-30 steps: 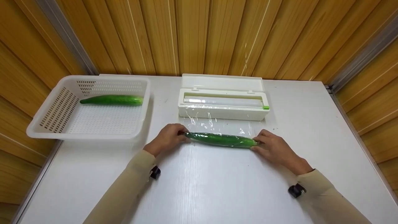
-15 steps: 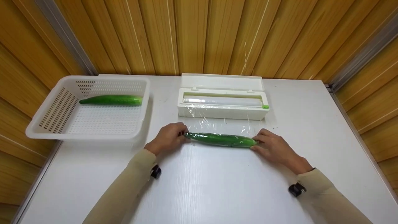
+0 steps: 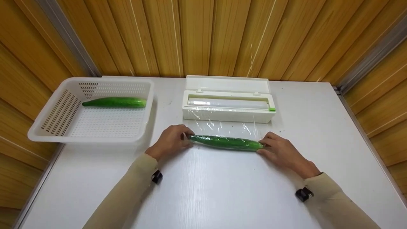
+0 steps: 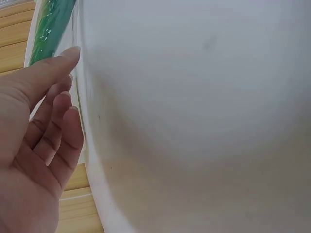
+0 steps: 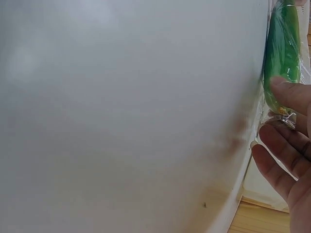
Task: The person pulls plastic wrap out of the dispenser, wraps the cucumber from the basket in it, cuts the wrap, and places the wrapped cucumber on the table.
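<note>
A cucumber [image 3: 222, 142] lies crosswise on the white table, covered in clear, shiny cling film. At its dark left end my left hand [image 3: 173, 140] pinches it. My right hand [image 3: 281, 151] holds the paler right end, with the thumb [image 5: 286, 92] over the wrapped cucumber in the right wrist view. Bunched film sticks out past that tip. From the cucumber a sheet of cling film [image 3: 219, 127] stretches back to the white dispenser box [image 3: 229, 116]. The box's lid is up, showing the film roll [image 3: 227, 103] inside.
On the left stands a white plastic basket [image 3: 86, 139] with another cucumber [image 3: 114, 102] along its far side. A green cutter slider [image 3: 272, 109] sits at the dispenser's right end. Wood-patterned panels [image 3: 197, 38] rise behind the table.
The creases in the stretched film have shifted, and the left hand has moved very slightly. The cucumber, right hand and dispenser stay nearly where they were.
</note>
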Motion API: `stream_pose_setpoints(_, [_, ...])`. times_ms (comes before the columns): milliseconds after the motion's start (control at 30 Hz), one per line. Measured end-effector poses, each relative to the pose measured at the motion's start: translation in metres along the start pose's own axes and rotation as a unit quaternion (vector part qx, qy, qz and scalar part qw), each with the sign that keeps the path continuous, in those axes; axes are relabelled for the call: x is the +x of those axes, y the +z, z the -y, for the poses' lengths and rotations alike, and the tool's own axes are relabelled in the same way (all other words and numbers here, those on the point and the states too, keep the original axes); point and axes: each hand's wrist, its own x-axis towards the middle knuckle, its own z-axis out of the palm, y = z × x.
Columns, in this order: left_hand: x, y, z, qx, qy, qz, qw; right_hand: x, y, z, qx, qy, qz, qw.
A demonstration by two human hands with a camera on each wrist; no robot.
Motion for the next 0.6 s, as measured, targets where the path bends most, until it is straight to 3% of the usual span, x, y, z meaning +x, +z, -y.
stream_pose_setpoints(367, [0.0014,0.0029,-0.0023,-0.017,-0.022,0.003,0.9996,-0.0007,0.0018,-0.0015,0.002,0.004,-0.003,1.0])
stream_pose_setpoints(600, [0.0028,0.0064,0.0022,0.002,0.036,-0.023,0.9991,-0.0002,0.0007,-0.0003,0.004,0.016,0.009,0.9998])
